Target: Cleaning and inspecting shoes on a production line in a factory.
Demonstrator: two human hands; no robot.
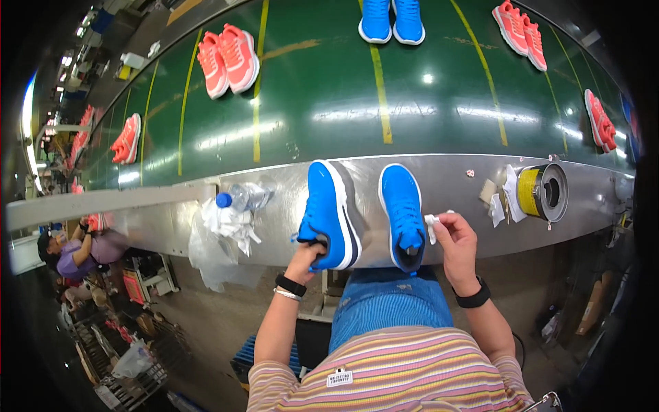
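My left hand point(305, 261) grips a blue sneaker point(325, 206) at its heel opening, fingers inside the collar. That shoe is tilted, so its white sole shows along the right side. Beside it, a second blue sneaker point(403, 206) rests on the metal ledge point(274, 237) with its toe pointing away from me. Just right of this second shoe, my right hand point(456, 240) pinches a small white wad point(431, 223), perhaps cloth or tissue. The right hand does not touch either shoe.
Beyond the ledge runs a green conveyor belt point(329, 75) with pink sneakers point(238, 58) and another blue pair point(390, 17). A yellow-labelled can point(541, 191) stands right. A clear bottle point(248, 197) and white scraps point(230, 223) lie left. Another person point(75, 254) works far left.
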